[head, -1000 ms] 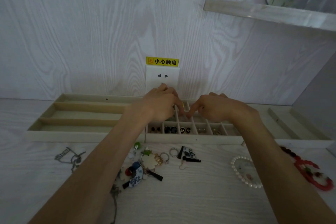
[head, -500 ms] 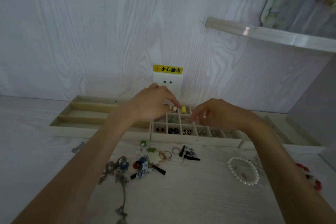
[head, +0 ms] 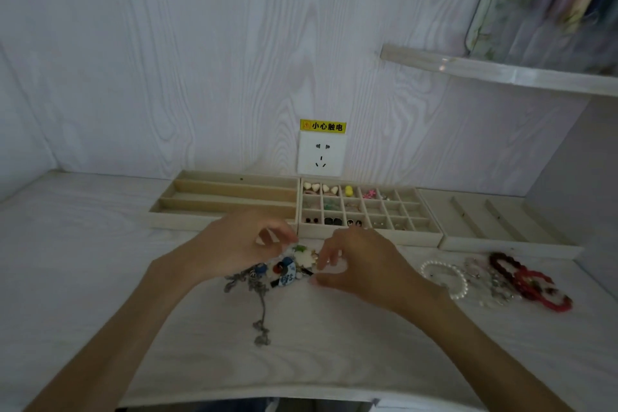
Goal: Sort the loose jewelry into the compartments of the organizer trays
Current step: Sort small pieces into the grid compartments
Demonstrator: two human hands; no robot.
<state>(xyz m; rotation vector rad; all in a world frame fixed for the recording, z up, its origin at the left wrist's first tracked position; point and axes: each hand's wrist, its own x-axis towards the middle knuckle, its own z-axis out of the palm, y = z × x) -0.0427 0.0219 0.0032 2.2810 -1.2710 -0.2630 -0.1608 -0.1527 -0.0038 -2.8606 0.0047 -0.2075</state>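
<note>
Organizer trays (head: 369,239): three in a row across mid-frame, long axes left-right on the desk (head: 100,261).
Loose jewelry (head: 284,269): heap at centre, chain trailing toward the lower edge.
Left hand (head: 240,244): fingers loosely curled above the heap, holding nothing visible.
Right hand (head: 361,264): fingers loosely spread, fingertips at the heap.

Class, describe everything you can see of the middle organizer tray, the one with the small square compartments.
The middle organizer tray is a shallow cream box, seemingly fabric-lined, divided into a grid of small square cells. It lies flat on the white table against the wall, below the socket, flanked closely by two other trays. The back row holds white heart pieces, a yellow piece and a pink one; the front row holds dark studs. Neither hand touches it.
</note>
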